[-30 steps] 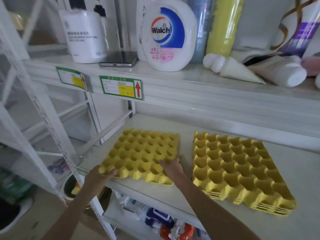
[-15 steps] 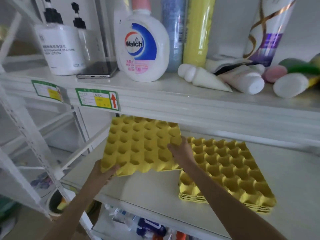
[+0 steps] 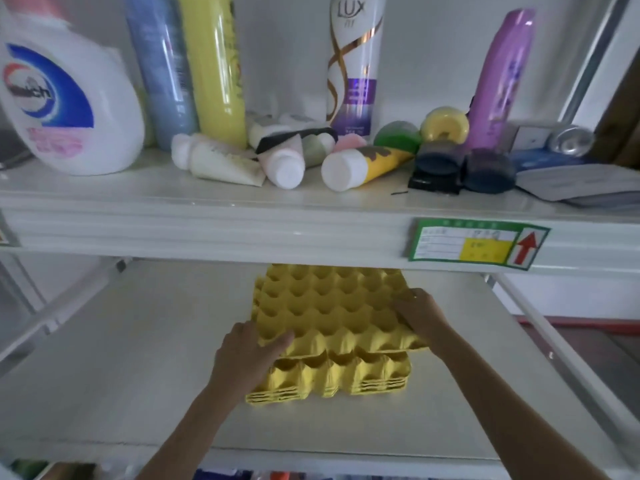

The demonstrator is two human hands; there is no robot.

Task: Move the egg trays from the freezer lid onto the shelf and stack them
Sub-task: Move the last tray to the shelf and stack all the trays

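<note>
Yellow top tray (image 3: 332, 306) has moved from the shelf's (image 3: 121, 358) left side to over the tray stack (image 3: 329, 382), tilted, not yet nested. Left hand (image 3: 247, 351) and right hand (image 3: 420, 311) grip its near corners. Stacking looks nearly done.

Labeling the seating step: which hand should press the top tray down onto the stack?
Probably the left hand: it grips the top tray at its near-left corner, directly above the stack. The right hand holds the right edge, which overhangs the stack, so it better suits aligning.
</note>
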